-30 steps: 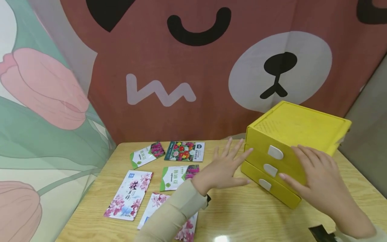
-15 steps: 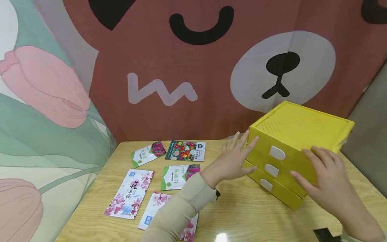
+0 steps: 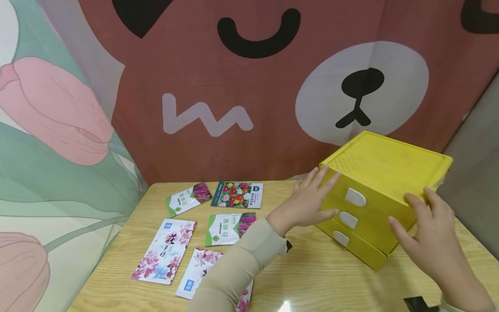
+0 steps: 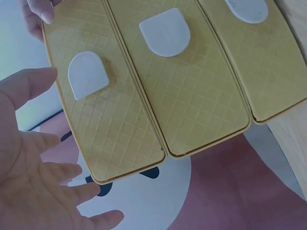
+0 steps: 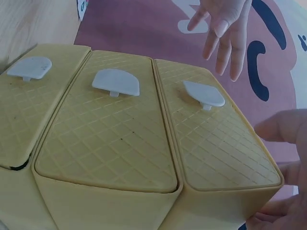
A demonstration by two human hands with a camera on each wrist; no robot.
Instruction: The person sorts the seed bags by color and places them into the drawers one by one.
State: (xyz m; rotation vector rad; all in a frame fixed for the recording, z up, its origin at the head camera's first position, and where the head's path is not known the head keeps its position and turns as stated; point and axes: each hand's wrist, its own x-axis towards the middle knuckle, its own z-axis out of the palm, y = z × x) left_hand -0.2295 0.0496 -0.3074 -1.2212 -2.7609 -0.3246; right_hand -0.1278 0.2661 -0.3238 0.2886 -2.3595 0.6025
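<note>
Both hands have slid outward since a second ago, off the drawer fronts and toward the two front corners of the yellow drawer box (image 3: 383, 182). That box stands on the right part of the wooden tabletop (image 3: 312, 277), turned a little so its front faces the person's left. Its three drawers are stacked, each with a white tab handle (image 3: 355, 197), and the bottom drawer (image 3: 352, 245) sticks out slightly past the two above it.

At the box's left front edge is the left hand (image 3: 308, 203), its fingers (image 3: 329, 184) straight and spread, reaching up along the corner of the top drawer. In the left wrist view the palm (image 4: 29, 191) faces the drawer fronts with a thin gap showing, so I cannot tell whether it actually touches.

On the other front corner, near the top rim, the right hand (image 3: 430, 236) has its fingers (image 3: 415, 203) laid extended against the yellow wall, not curled around anything. The right wrist view shows the thumb (image 5: 283, 127) beside the top drawer's edge.

To the left of the box, well apart from it, five seed packets (image 3: 228, 227) lie flat on the tabletop; the nearest one is partly covered by the beige sleeve (image 3: 238, 268) of the left arm. A bear-face cloth (image 3: 273, 86) hangs behind.
</note>
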